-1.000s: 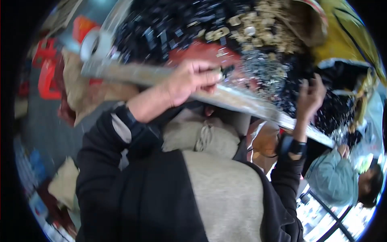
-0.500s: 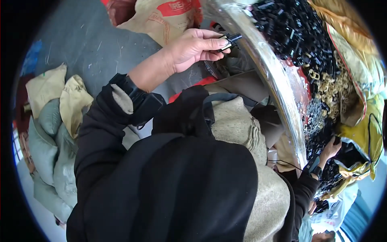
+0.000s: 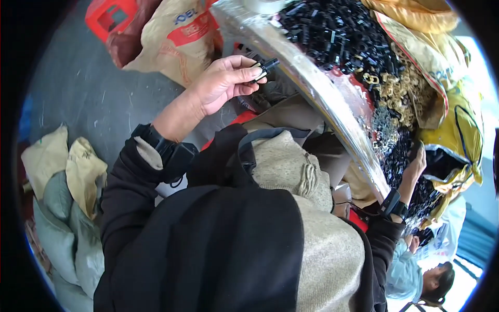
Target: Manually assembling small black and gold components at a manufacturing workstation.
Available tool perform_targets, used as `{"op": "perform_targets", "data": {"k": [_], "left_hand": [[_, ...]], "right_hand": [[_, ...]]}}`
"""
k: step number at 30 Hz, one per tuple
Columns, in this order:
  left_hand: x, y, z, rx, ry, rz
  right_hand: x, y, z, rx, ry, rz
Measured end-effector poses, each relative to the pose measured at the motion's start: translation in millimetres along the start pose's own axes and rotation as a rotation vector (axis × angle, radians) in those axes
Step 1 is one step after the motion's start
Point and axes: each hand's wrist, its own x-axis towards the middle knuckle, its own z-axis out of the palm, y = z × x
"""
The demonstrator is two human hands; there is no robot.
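My left hand [image 3: 227,85] is closed in a pinch on a small black plastic part [image 3: 268,66] with a pale strip beside it. It is held up just off the table's edge [image 3: 312,86]. Far to the right, my right hand [image 3: 415,165] reaches over the table, its fingers curled beside the mouth of a yellow bag [image 3: 453,132]. Something dark shows at its fingertips, but its kind cannot be made out. Loose black parts [image 3: 332,36] cover the tabletop, with brass-coloured pieces [image 3: 405,91] and small silvery pieces [image 3: 384,127] heaped between them.
Full grey-green sacks [image 3: 54,229] lie on the floor at left. A tan paper sack [image 3: 169,47] and a red plastic container [image 3: 110,18] stand at the top. Another person [image 3: 405,270] sits at the table's lower right. An orange sack [image 3: 416,15] lies along the far edge.
The view has shifted, with the table sliding left in it. My left hand keeps its pinch on the black part. My right hand appears higher beside the yellow bag, and the other person shows more.
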Motion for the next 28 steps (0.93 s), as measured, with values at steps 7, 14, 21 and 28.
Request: {"op": "perform_targets", "data": {"k": [7, 14, 21, 28], "left_hand": [[55.4, -7.4, 61.3, 0.063, -0.079, -0.128], [117.7, -21.6, 138.9, 0.183, -0.218, -0.316], [149.7, -43.2, 180.0, 0.274, -0.296, -0.444], [157.8, -57.2, 199.1, 0.35, -0.348, -0.534]], "right_hand": [[-41.3, -25.3, 46.8, 0.03, -0.213, -0.031], [-66.6, -79.3, 98.6, 0.119, -0.531, -0.137], [-59.9, -69.6, 96.9, 0.133, -0.457, -0.267], [-59.5, -53.3, 82.4, 0.212, -0.564, -0.095]]}}
